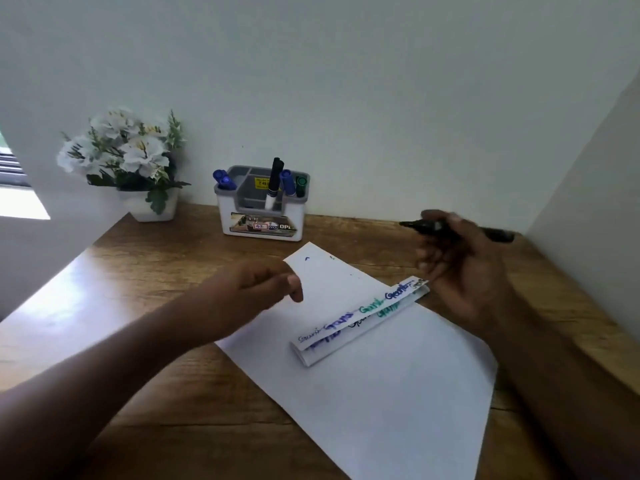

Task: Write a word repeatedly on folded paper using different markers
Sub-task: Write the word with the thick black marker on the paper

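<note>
A folded paper strip point(360, 322) lies on a large white sheet point(381, 393), carrying the same word several times in black, blue and green ink. My right hand point(460, 265) hovers above the strip's right end and grips a black marker point(424, 226), tip pointing left. My left hand point(256, 289) floats above the sheet's upper left part, fingers loosely curled, holding nothing; it is blurred. A white and grey marker holder point(263, 216) stands behind the sheet with blue, black and green markers in it.
A white pot of white artificial flowers point(131, 161) stands at the back left of the wooden desk point(145, 271). White walls close the desk in at the back and on the right. A window shows at the far left.
</note>
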### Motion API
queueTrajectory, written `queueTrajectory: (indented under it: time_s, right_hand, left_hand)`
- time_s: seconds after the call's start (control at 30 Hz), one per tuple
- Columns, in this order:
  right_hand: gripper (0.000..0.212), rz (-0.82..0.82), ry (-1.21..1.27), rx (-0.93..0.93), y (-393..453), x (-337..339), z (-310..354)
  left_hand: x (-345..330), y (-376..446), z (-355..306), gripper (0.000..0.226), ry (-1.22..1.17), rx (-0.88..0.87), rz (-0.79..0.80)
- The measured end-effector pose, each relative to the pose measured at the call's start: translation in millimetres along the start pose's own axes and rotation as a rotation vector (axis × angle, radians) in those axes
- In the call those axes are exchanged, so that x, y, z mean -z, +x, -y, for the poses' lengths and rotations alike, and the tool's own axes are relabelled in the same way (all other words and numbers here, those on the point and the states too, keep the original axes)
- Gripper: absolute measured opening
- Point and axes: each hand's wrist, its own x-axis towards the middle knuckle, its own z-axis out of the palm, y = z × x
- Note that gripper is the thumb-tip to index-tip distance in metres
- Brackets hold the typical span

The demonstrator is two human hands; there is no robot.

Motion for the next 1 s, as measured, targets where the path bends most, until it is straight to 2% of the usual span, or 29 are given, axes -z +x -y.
queueTrajectory:
  time_s: [0.07, 0.2, 0.3, 0.37, 0.5, 0.67, 1.0]
  right_hand:
    - [0.025, 0.067, -0.115, -0.079, -7, -1, -17]
    - [0.02, 0.113, -0.285, -0.161, -11, 0, -31]
    - [0.014, 0.161, -0.39, -0.17, -15, 2, -37]
    - [0.002, 0.193, -0.484, -0.149, -14, 2, -38]
    - [0.005, 0.233, -0.582, -0.176, -14, 4, -37]
    - [0.008, 0.301, -0.783, -0.09, -22, 3, -41]
    - [0.006, 0.346, -0.864, -0.12, -23, -1, -40]
  left_hand:
    - [-12, 5, -2, 0.029, 0.153, -0.06, -0.029]
    - [-33, 10, 0, 0.031, 0.471, -0.187, 0.062]
    - [-38, 10, 4, 0.046, 0.612, -0.203, 0.099]
    - [-39, 10, 6, 0.045, 0.601, -0.217, 0.091]
    - [-38, 12, 5, 0.038, 0.56, -0.216, 0.124]
    - [-38, 14, 5, 0.038, 0.597, -0.213, 0.164]
    - [-38, 16, 7, 0.039, 0.643, -0.227, 0.182]
